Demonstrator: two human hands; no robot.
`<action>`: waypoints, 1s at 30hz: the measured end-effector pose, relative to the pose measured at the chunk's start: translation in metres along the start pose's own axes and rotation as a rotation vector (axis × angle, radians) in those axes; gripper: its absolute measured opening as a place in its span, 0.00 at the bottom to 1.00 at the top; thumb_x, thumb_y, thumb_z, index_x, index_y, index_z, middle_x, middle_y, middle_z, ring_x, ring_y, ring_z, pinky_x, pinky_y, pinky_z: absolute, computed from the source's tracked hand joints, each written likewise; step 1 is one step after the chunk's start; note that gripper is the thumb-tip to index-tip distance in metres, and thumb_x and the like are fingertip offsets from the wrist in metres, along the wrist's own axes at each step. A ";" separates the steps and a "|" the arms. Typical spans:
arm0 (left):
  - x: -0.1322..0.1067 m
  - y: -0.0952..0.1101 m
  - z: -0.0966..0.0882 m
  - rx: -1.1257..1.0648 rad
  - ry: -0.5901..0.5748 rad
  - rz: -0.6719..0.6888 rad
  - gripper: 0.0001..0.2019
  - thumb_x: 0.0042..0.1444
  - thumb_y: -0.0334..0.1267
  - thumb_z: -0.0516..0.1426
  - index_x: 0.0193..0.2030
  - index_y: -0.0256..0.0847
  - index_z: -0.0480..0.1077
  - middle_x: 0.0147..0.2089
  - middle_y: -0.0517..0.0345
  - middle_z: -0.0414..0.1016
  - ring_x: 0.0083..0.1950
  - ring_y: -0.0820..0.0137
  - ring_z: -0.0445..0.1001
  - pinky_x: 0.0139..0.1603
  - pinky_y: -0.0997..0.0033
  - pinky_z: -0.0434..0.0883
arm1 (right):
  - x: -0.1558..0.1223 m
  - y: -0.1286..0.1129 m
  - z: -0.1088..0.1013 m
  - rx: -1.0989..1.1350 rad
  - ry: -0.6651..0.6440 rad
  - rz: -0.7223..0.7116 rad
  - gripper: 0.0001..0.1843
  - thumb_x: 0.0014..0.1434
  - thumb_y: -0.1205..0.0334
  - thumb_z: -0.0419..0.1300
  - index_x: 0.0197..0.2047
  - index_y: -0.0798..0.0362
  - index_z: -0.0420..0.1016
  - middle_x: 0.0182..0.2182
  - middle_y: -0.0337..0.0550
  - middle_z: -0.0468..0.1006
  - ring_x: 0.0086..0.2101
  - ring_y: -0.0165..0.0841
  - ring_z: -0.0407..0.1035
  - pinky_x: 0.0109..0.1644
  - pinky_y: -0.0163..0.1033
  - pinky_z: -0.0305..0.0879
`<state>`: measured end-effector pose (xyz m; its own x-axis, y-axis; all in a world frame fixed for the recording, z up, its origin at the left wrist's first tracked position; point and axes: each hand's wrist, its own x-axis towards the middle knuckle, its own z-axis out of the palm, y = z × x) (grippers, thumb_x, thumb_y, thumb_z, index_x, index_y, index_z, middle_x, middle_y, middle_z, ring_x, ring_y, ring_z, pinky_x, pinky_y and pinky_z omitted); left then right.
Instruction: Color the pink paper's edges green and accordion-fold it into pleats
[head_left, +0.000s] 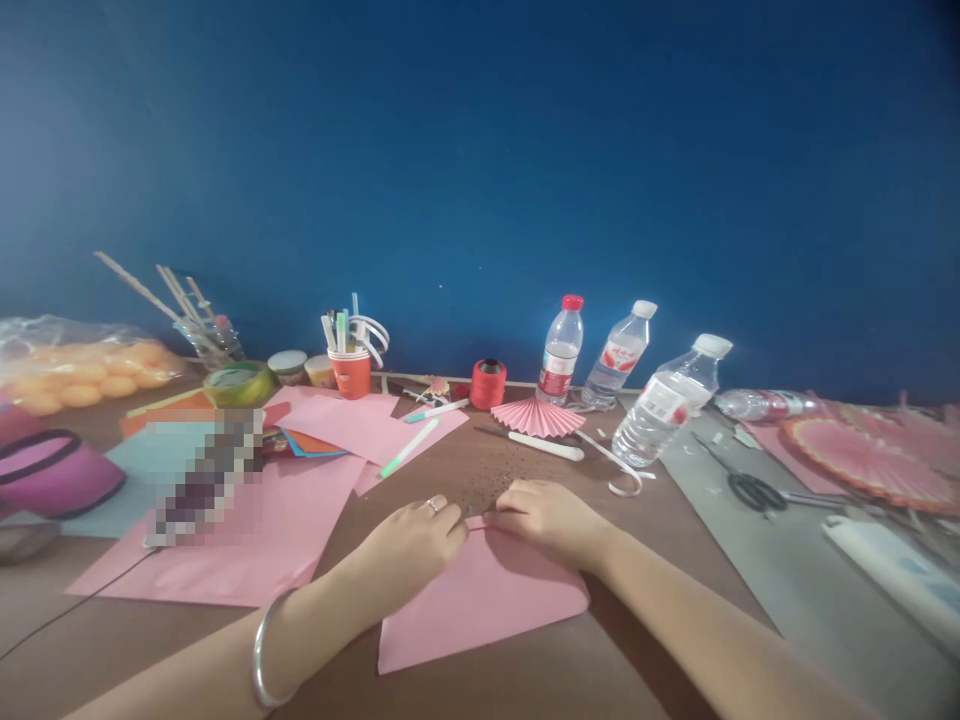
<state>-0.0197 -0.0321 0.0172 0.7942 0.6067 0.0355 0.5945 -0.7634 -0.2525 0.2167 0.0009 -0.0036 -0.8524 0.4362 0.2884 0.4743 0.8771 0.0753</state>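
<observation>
Here we pinched the pink paper's (480,600) far edge.
Left hand (416,540) and right hand (544,515) held it, fingertips narrow; crease best kept straight.

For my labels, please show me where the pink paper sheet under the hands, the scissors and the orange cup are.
pink paper sheet (480,610), head view, bare middle.
scissors (754,490), head view, black handles.
orange cup (352,376), head view, front wall.

We see a pink paper sheet (480,600) lying flat on the brown surface (525,690), turned so one corner points away from us. Its far corner sits under the fingertips of both hands, and its near edge runs slightly askew.
</observation>
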 end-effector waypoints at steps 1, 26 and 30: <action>-0.002 0.000 0.001 0.002 -0.001 0.001 0.12 0.52 0.20 0.49 0.38 0.37 0.68 0.35 0.53 0.69 0.37 0.61 0.69 0.33 0.63 0.69 | 0.000 0.000 0.000 -0.006 0.004 -0.005 0.13 0.67 0.63 0.49 0.47 0.50 0.73 0.35 0.41 0.76 0.36 0.33 0.66 0.35 0.39 0.57; -0.025 -0.006 -0.008 -0.214 -0.204 -0.246 0.11 0.59 0.33 0.50 0.32 0.37 0.74 0.35 0.46 0.71 0.40 0.59 0.70 0.39 0.61 0.67 | -0.046 0.022 -0.018 0.153 -0.035 0.261 0.14 0.64 0.58 0.52 0.32 0.52 0.76 0.37 0.44 0.75 0.42 0.37 0.63 0.48 0.44 0.55; 0.011 -0.017 -0.009 -0.314 -0.162 -0.277 0.15 0.61 0.40 0.50 0.30 0.36 0.73 0.37 0.45 0.70 0.40 0.58 0.71 0.37 0.62 0.66 | -0.002 0.011 -0.015 0.142 -0.169 0.381 0.19 0.63 0.53 0.53 0.27 0.55 0.75 0.33 0.47 0.74 0.39 0.37 0.64 0.44 0.43 0.56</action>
<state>-0.0205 -0.0144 0.0309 0.5849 0.8052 -0.0974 0.8110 -0.5828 0.0514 0.2271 0.0070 0.0113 -0.6520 0.7503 0.1091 0.7370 0.6610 -0.1414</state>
